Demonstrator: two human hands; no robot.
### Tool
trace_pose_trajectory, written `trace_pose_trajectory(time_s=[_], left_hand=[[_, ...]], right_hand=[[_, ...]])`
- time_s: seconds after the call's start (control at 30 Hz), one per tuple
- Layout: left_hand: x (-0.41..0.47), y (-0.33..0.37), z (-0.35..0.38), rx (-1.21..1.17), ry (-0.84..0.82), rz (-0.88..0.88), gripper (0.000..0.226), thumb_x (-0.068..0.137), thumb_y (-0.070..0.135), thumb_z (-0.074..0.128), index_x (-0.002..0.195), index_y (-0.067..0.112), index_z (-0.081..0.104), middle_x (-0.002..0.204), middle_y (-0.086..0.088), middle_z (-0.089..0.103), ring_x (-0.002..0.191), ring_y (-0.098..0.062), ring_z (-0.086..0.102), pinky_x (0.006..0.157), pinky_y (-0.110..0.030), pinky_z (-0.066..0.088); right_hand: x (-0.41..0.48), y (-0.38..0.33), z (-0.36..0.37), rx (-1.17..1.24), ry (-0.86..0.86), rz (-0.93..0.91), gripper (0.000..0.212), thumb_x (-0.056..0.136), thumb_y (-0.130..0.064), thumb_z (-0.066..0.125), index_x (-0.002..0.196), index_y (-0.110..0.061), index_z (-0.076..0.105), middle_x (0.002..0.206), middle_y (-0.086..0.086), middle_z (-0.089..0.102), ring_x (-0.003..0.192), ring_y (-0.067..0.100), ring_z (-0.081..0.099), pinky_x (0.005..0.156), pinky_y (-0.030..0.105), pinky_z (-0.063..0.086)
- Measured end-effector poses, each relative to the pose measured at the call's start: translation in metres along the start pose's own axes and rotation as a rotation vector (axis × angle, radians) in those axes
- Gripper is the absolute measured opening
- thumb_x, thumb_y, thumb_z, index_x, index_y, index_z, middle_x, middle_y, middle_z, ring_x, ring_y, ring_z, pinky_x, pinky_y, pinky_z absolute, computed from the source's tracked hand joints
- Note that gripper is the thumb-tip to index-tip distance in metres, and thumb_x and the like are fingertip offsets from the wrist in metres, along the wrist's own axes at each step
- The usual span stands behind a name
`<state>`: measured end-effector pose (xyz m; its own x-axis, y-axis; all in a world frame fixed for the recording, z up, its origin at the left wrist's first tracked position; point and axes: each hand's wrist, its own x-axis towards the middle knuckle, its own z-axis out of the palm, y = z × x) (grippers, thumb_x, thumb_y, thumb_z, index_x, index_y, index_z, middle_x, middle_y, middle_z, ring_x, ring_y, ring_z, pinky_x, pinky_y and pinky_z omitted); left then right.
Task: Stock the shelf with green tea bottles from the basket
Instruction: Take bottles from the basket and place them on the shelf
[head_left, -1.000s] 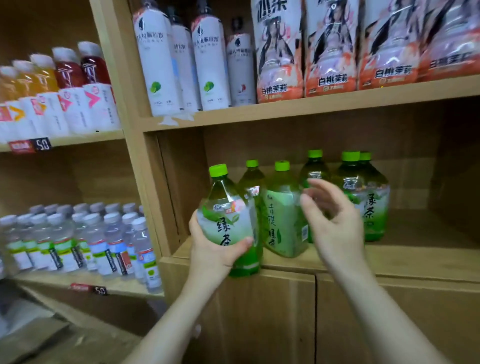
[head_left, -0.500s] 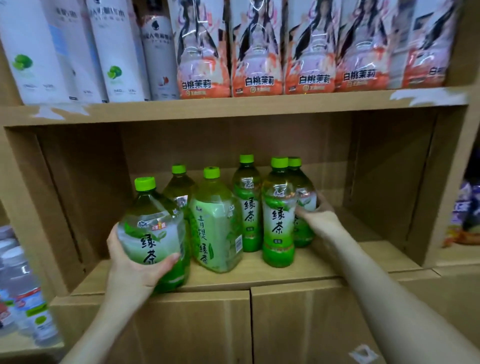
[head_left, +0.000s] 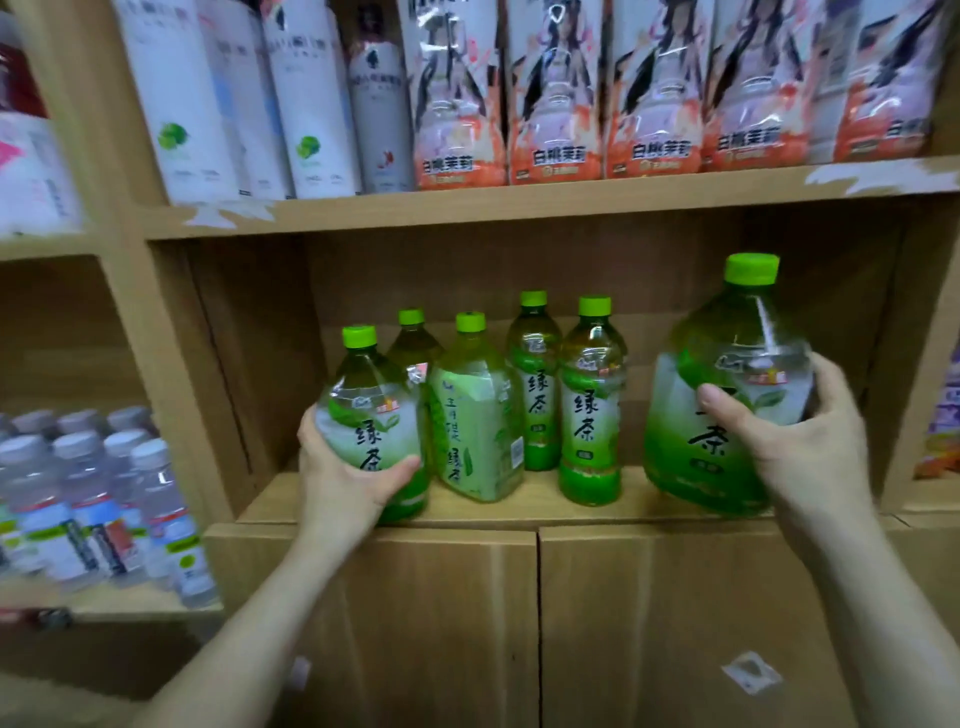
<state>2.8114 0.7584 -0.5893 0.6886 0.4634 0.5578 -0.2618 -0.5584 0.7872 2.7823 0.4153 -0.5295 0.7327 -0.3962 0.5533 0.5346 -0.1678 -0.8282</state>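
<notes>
**A green tea bottle in each hand, at the shelf's front edge**

The wooden shelf (head_left: 530, 506) in front of my fingers is flat, matte, pale-grained board, boxed in by plain walls of the same stuff. Above my fingertips a row of tall peach-printed bottles (head_left: 556, 104) in glossy wrap stands next to smooth white bottles (head_left: 176, 104). Out past my left knuckles are clear water bottles (head_left: 104, 493) with pale caps.

My right hand (head_left: 800, 457) grips the green tea bottle (head_left: 696, 467) that looks biggest: clear plastic, round-shouldered, with a shiny green label. My thumb is across its front and my fingers curl round its far side. Its long axis runs nearly upright, the cap tipped a little towards my right. I cannot tell whether its base touches the board.

My left hand (head_left: 343, 483) clamps a second bottle (head_left: 363, 415) from below, with the thumb on the label and the fingers wrapped behind. It also stands cap up, leaning slightly to my left at the board's front lip.

Between my two thumbs four shelved bottles (head_left: 589, 415) stand upright, one of them in a paler, crinkled label (head_left: 475, 431). Every ribbed cap (head_left: 751, 267) is bright green.
</notes>
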Motion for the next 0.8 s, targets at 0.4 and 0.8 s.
trace_pose_trajectory(time_s=[0.4,0.8], left_hand=[[0.026,-0.025,-0.064,0.306,0.166,-0.091,0.106,0.047,0.051,0.086,0.129,0.011,0.033,0.115,-0.011,0.059,0.103,-0.032,0.058,0.083,-0.044,0.052],[0.018,-0.024,-0.078,0.787,0.110,0.306,0.097,0.070,0.039,0.075,0.147,0.027,0.018,0.148,-0.011,0.021,0.130,-0.032,0.022,0.096,-0.049,0.043]], right_hand=[[-0.079,-0.023,0.171,0.200,-0.369,0.094,0.091,0.042,-0.064,0.084,0.120,-0.028,0.052,0.110,-0.005,0.068,0.100,0.015,0.066,0.090,0.048,0.053],[-0.098,0.022,0.269,0.004,-0.402,0.157,0.110,0.045,-0.078,0.072,0.136,-0.023,0.042,0.131,-0.003,0.058,0.121,0.017,0.054,0.103,0.043,0.044]])
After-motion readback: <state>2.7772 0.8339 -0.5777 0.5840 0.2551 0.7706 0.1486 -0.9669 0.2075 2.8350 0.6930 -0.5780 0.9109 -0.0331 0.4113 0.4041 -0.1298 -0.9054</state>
